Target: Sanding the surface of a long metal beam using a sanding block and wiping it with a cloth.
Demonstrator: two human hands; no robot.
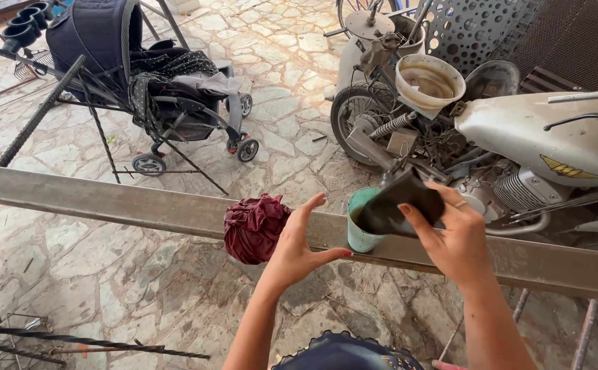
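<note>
over teal cup (358,233), right hand (453,236), dark cloth (405,204)

From my feed, the dark pad (403,203) covers most of the teal cup's (360,229) mouth, so I can't see its contents. The motorcycle (545,144) runs off the right edge, and my forearms are cut at the bottom.

Long metal beam (107,199) spans view; its top left of maroon cloth bundle (254,227) bare, open for pass. Cloth sits just beside teal cup (360,233); narrow gap between, filled by left hand (295,247). Right of cup, motorcycle (518,151) crowds close behind beam, perhaps touching it. Stroller (155,89) well apart. Rebar frame (59,103) leans over far left.
</note>
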